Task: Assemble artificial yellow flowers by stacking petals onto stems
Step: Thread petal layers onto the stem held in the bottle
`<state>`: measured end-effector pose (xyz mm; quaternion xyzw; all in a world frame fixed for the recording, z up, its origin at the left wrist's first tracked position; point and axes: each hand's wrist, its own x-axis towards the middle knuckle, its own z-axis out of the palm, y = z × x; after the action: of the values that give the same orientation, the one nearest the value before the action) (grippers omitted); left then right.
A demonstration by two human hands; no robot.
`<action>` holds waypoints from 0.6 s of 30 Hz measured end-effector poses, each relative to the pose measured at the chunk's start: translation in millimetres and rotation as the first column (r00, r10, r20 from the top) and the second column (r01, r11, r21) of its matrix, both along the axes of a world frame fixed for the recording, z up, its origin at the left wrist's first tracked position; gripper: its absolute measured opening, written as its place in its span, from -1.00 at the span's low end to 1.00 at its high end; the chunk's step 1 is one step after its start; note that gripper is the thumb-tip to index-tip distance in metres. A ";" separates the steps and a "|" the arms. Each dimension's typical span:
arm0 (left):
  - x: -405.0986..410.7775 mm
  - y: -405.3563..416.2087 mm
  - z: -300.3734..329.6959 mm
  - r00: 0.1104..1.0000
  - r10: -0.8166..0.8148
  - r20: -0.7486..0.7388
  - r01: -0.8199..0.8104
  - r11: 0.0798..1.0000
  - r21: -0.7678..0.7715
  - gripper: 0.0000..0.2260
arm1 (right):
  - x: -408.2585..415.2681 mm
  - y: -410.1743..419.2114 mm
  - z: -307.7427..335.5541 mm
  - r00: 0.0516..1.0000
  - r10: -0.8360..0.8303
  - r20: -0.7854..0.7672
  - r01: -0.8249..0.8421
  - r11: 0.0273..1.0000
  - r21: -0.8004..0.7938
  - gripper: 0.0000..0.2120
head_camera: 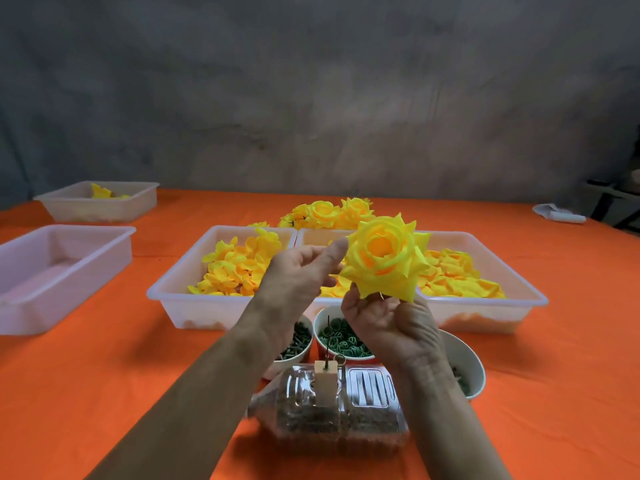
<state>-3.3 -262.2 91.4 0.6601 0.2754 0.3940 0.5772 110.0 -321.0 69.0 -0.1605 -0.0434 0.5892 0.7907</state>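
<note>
Above the middle petal tray [311, 233], my right hand [388, 323] pinches a fully stacked yellow flower [384, 258] from beneath while my left hand [301, 271], fingers loosely spread, touches its edge; setting it aside likely comes next.

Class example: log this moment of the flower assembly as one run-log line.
stage: flower assembled | right hand: holds yellow flower from below | left hand: thumb at petal edge | finished flowers: piled behind trays

Both forearms raised, reaching far over bench. Right hand [388, 320] palm up, fingers pinching yellow flower [384, 258] from below. Left hand [298, 275] beside, thumb touching petal edge.
</note>
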 end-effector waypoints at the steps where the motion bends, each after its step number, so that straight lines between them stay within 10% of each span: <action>1: 4.0 0.6 5.1 0.999 -0.038 -0.019 0.038 0.999 -0.027 -0.57 | -0.5 0.3 0.6 1.000 0.014 0.027 -0.014 0.999 0.031 -0.74; 4: 10.6 2.2 13.9 0.996 -0.087 0.001 0.087 0.995 -0.058 -0.62 | 1.0 -0.5 -0.2 0.998 0.045 0.046 -0.047 0.997 0.057 -0.54; 18: 3.9 13.4 28.3 0.995 -0.094 -0.016 0.093 0.996 -0.017 -0.86 | 7.7 -11.0 -6.8 0.838 0.122 0.532 -0.075 0.991 -0.109 -0.89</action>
<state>0.7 -248.8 119.7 0.6709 0.2523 0.3587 0.5979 117.8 -332.1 62.2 -0.3496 -0.2462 0.5620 0.7081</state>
